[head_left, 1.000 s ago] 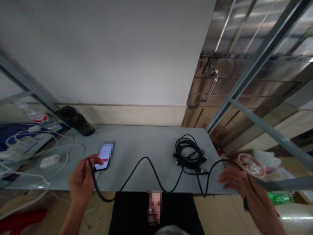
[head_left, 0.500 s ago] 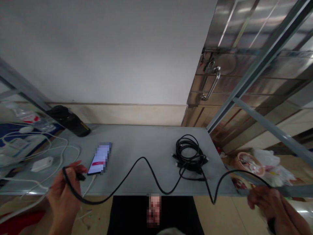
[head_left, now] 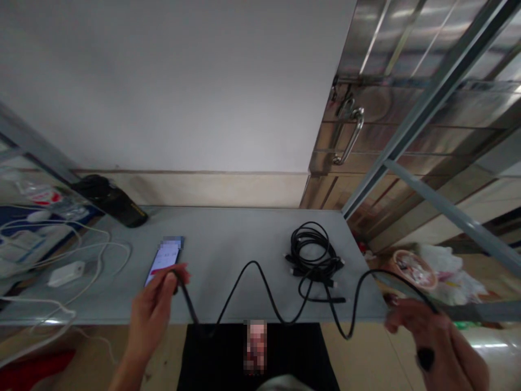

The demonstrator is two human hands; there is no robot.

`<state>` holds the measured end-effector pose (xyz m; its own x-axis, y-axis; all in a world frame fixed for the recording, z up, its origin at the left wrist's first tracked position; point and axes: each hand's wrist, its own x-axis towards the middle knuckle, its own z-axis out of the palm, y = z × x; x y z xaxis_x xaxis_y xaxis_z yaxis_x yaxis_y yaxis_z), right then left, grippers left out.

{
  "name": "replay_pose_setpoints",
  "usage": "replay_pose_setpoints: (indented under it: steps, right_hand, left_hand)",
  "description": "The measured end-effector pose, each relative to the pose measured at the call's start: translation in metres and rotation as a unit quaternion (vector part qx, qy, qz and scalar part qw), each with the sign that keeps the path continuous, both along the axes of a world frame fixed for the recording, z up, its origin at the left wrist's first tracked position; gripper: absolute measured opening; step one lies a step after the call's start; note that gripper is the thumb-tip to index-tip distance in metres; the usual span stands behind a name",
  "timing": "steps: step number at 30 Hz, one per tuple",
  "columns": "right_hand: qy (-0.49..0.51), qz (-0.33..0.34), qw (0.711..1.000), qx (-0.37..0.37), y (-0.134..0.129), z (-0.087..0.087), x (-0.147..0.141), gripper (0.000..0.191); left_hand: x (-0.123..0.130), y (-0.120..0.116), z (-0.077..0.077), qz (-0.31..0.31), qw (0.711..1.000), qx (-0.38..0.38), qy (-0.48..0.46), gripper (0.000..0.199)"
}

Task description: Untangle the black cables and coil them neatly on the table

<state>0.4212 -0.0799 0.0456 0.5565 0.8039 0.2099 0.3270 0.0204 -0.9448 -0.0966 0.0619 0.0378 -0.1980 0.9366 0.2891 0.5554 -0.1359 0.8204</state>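
Observation:
A long black cable (head_left: 260,283) runs in loose waves along the front of the grey table (head_left: 228,233). Near one end, my left hand (head_left: 157,298) pinches it in front of the phone (head_left: 166,255), partly covering the screen. Off the table's right front corner, my right hand (head_left: 437,331) is closed around another stretch of the cable, with a black end showing below the fingers. Between the hands, toward the right, lies a coiled heap of black cables (head_left: 315,252) with several plugs sticking out. The held cable passes against or under this heap; I cannot tell which.
A black bottle (head_left: 116,203) lies at the back left. White cords and a white adapter (head_left: 66,273) spread over the left side. Metal posts (head_left: 411,125) rise at both table ends. A basket (head_left: 413,270) and plastic bags stand low at the right.
My left hand has moved right and slightly up with its cable end, now overlapping the phone. My right hand has shifted left. The waves of cable between them have drawn closer together.

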Motion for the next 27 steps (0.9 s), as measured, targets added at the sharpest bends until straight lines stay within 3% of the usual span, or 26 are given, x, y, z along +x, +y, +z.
replay_pose_setpoints:
  steps: [6, 10, 12, 14, 16, 17, 20, 24, 27]
  right_hand:
    - [0.002, 0.092, 0.994, -0.051, 0.022, -0.011, -0.061, 0.056]
    - [0.016, 0.148, 0.986, -0.073, 0.024, -0.013, -0.092, 0.052]
    - [0.019, 0.16, 0.984, -0.082, 0.023, -0.016, -0.098, 0.052]
    - [0.024, 0.169, 0.98, -0.099, 0.022, -0.019, -0.1, 0.054]
    - [0.033, 0.183, 0.976, -0.117, 0.02, -0.021, -0.1, 0.055]
    - [0.036, 0.193, 0.973, -0.124, 0.02, -0.022, -0.1, 0.055]
    - [0.046, 0.232, 0.961, -0.144, 0.016, -0.024, -0.104, 0.06]
    - [0.111, 0.275, 0.939, -0.173, 0.007, -0.021, -0.124, 0.068]
    - [0.167, 0.318, 0.916, -0.179, 0.0, -0.012, -0.137, 0.072]
  left_hand:
    - [0.059, 0.0, -0.005, -0.238, 0.969, -0.034, 0.056, 0.029]
    - [0.105, 0.002, -0.01, -0.33, 0.938, -0.044, 0.094, 0.067]
    - [0.125, 0.005, -0.01, -0.371, 0.921, -0.049, 0.11, 0.078]
    - [0.144, 0.007, -0.008, -0.418, 0.898, -0.047, 0.129, 0.058]
    - [0.159, 0.007, -0.003, -0.46, 0.875, -0.042, 0.144, 0.019]
    - [0.165, 0.006, -0.001, -0.473, 0.868, -0.038, 0.145, 0.01]
    - [0.177, -0.002, 0.005, -0.487, 0.865, -0.04, 0.119, 0.014]
    - [0.185, -0.017, 0.017, -0.447, 0.889, -0.034, 0.089, 0.043]
    - [0.191, -0.022, 0.035, -0.456, 0.882, -0.022, 0.118, 0.056]
